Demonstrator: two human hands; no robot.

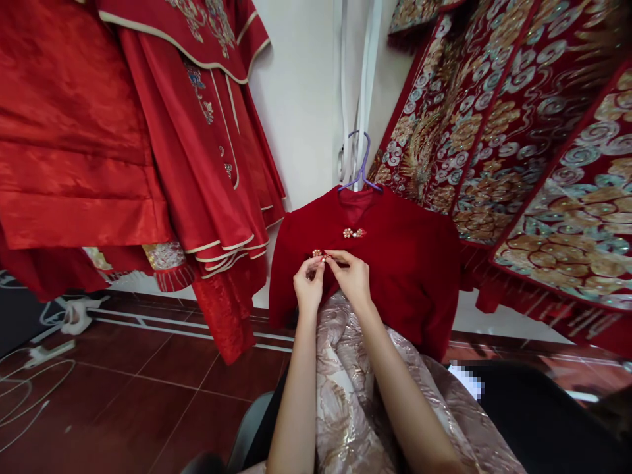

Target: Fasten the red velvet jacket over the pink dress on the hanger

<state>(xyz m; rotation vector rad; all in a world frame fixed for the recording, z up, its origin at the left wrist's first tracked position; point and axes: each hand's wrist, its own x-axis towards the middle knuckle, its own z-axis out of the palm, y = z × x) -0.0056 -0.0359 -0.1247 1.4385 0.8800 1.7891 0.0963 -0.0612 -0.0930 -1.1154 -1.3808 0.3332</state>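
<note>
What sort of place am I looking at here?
Possibly a costume workshop or a formal-wear shop, I can't be sure which: red garments hang on the left, richly decorated garments hang on the right, and a red jacket hangs between them on a purple hanger.

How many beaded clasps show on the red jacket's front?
2: upper clasp below the purple hanger; lower clasp at the left hand and right hand. More may be hidden.
</note>
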